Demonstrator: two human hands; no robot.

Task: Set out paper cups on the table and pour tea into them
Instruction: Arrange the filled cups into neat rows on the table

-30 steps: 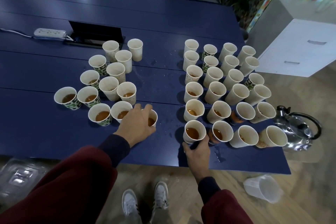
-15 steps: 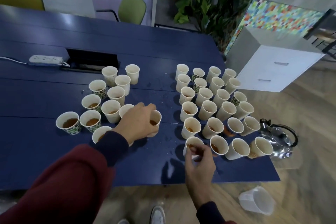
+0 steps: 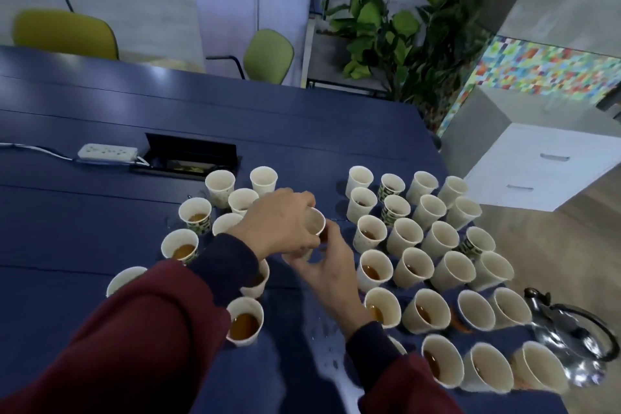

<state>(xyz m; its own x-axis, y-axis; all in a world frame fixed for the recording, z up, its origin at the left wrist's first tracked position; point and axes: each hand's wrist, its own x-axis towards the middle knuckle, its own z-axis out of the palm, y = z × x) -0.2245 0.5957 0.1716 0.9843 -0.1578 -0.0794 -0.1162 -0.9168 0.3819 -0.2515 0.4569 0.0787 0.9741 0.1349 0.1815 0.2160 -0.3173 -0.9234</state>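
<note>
The left hand [image 3: 279, 225] curls over 1 cup [image 3: 315, 224] from the far-left side, fingers wrapped round its rim and wall. The cup sits over the bare strip of table [image 3: 100, 212] between the 2 clusters, mouth up and tipped a little to the right. Whether its base touches the table cannot be told.

The right hand [image 3: 331, 267] comes from the near side with its fingers [image 3: 332, 233] spread and holding nothing. The cup lies just beyond those fingertips, away from the person; blur hides whether they touch it. I judge the next move is a handover or a steadying grip, and the right hand only has to close forward round the lower wall.

Counted: the left cluster [image 3: 195, 213] shows 9 cups, though the sleeve may hide more. The right cluster [image 3: 413, 265] has 24 in rows of 4, 1 of them half hidden. Many hold tea [image 3: 244, 326]. There is 1 kettle [image 3: 571, 336] at the near right corner.
</note>
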